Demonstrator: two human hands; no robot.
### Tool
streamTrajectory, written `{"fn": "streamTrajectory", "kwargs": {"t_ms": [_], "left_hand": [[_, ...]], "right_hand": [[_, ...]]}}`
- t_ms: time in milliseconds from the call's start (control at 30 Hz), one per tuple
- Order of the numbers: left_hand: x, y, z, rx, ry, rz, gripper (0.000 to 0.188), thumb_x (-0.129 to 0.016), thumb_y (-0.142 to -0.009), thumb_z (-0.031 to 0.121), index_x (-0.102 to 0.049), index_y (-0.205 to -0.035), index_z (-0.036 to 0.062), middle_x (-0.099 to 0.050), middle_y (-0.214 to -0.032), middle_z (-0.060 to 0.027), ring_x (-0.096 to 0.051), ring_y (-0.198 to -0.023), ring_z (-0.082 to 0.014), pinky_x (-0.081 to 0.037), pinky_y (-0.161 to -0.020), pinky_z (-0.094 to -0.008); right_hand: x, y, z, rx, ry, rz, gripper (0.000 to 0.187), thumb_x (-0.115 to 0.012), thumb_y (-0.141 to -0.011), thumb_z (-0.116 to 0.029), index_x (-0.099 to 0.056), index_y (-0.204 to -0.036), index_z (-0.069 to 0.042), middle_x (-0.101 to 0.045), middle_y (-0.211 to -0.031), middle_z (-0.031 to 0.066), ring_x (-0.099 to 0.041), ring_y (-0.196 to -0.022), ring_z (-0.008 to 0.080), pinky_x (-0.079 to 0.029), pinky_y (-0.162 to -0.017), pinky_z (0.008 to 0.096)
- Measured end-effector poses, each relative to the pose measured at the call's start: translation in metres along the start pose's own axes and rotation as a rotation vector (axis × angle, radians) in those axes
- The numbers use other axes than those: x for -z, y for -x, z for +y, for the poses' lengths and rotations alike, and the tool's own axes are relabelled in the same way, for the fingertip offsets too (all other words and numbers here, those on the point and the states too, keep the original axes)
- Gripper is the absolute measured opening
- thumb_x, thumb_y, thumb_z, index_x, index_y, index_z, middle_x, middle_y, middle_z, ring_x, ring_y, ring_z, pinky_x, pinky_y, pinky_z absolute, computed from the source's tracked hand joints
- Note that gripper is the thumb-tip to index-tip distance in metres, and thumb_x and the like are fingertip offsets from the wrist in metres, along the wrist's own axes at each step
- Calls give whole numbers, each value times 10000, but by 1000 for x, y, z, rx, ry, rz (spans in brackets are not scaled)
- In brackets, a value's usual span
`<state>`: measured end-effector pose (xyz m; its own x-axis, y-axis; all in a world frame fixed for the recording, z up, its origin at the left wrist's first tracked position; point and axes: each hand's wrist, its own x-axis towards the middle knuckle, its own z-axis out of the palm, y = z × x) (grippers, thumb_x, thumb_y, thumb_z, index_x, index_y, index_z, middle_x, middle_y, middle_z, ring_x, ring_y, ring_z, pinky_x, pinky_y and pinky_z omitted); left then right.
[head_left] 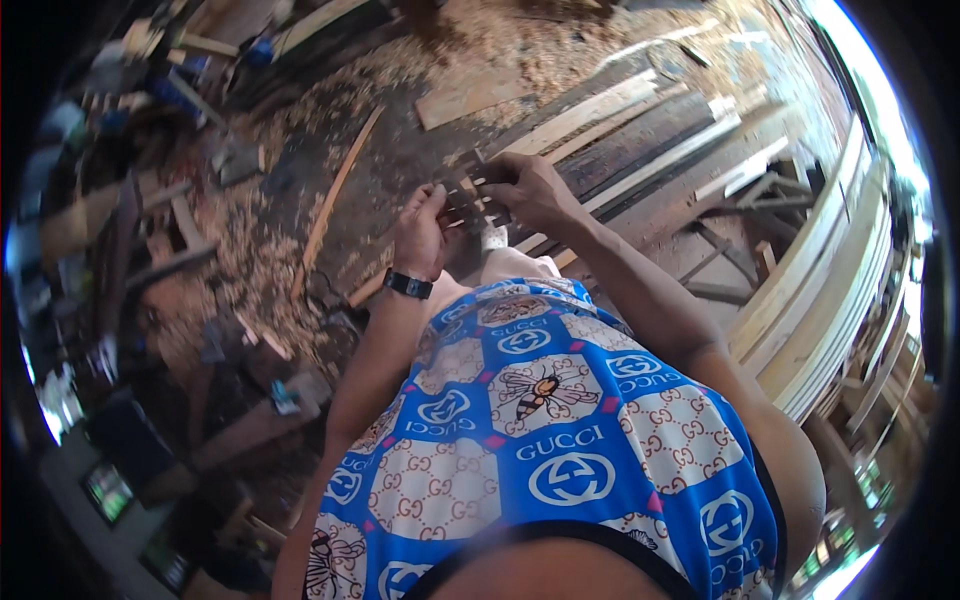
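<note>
Both hands meet just beyond my body, around a small dark brown block-like piece (464, 190) with pale slivers or edges showing on it. I cannot make out its exact kind. My left hand (420, 228) grips its left side, thumb and fingertips pressed together on it. From the right, my right hand (528, 190) curls its fingers over the other side, which partly hides the piece. Right under it, a small white patterned bit (494, 238) shows near my knees. A black watch (408, 284) is strapped on my left wrist.
Wood shavings (240, 225) cover much of the dark floor. Planks and a dark beam (640, 145) lie to the far right, beside a stack of long boards (820, 290). A thin wooden strip (338, 200) and a flat board piece (470, 95) lie ahead. Wooden frames (185, 230) stand left.
</note>
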<state>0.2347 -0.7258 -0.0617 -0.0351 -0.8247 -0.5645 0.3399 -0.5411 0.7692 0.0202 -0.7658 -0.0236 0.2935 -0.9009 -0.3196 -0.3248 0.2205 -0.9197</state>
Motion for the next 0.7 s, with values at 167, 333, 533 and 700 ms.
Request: {"fn": "streamTrajectory", "kwargs": {"t_ms": [167, 333, 533, 700], "left_hand": [[-32, -7, 35, 178, -36, -250, 437, -420, -1113, 435, -588, -1318, 88, -746, -1076, -139, -732, -972, -242, -602, -831, -412], [-79, -23, 37, 291, -152, -389, 178, -646, -995, 113, -574, -1145, 49, -736, -953, -136, -736, -754, -232, -627, -651, -365], [-110, -34, 5, 338, -393, -588, 61, -671, -984, 105, -621, -999, 74, -680, -775, -62, -675, -636, -187, -557, -574, -341], [-132, -32, 3, 233, -560, -648, 158, -681, -980, 150, -617, -1068, 36, -634, -788, -29, -600, -594, -132, -483, -508, -291]], "right_hand": [[15, 50, -21, -27, 9, 390, 470, -759, -899, -295, -702, -1242, 21, -768, -1043, 147, -726, -901, 217, -571, -821, 351], [49, 107, 31, -142, -211, 666, 427, -720, -934, -285, -714, -1199, 50, -764, -1052, 155, -705, -917, 194, -555, -813, 324], [19, 186, 74, -289, -362, 888, 370, -731, -912, -253, -742, -1140, 38, -771, -1016, 154, -724, -925, 189, -571, -835, 323], [-15, 217, 145, -434, -220, 1078, 354, -784, -862, -264, -760, -1089, 6, -778, -1013, 165, -747, -968, 251, -580, -865, 361]]}}
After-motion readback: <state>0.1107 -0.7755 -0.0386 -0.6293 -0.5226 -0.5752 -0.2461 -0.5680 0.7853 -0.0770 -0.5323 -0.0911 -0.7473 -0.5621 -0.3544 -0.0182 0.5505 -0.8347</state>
